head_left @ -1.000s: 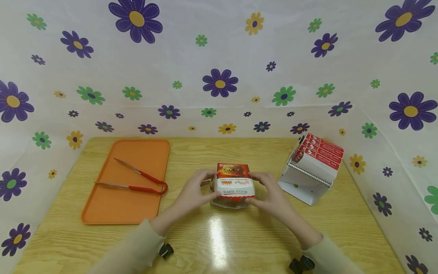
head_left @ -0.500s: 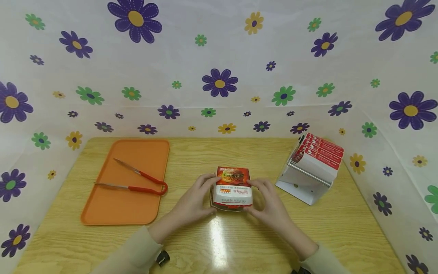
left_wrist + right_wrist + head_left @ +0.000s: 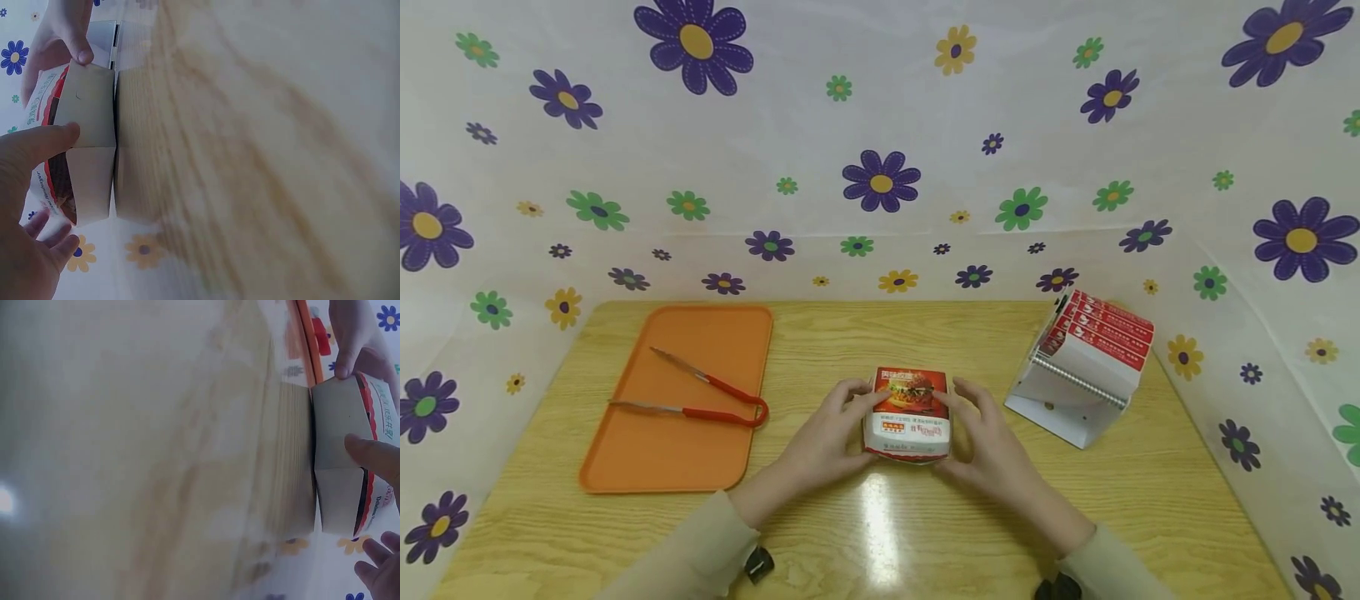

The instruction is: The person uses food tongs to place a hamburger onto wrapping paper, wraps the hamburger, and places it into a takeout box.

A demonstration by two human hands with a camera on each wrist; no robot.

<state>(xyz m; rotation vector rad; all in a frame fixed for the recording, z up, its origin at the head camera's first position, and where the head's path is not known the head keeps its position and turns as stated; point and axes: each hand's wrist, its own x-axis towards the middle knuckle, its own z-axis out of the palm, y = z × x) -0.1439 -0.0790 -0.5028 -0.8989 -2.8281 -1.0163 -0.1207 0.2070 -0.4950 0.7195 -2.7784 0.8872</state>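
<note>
A red and white paper burger box [image 3: 910, 425] with a burger picture on its lid stands on the wooden table, between the two hands. My left hand [image 3: 829, 429] holds its left side, thumb at the lower front corner and fingers up by the lid. On the other side my right hand [image 3: 988, 442] holds it likewise, its thumb at the front. In the left wrist view the thumb lies on the plain front wall of the box [image 3: 90, 112]. A narrow gap under the lid shows dark brown filling [image 3: 60, 175]. The box's back is hidden.
To the left lies an orange tray [image 3: 662, 458], with red-handled tongs [image 3: 722, 414] across it. A white stand [image 3: 1060, 412] holding several red and white folded cartons [image 3: 1108, 333] is at the back right. Flower-patterned sheeting [image 3: 880, 258] surrounds the table's back and sides.
The lid has come down over the base, narrowing the front gap. Both hands have shifted slightly nearer to me, and their fingers have moved along the lid's sides.
</note>
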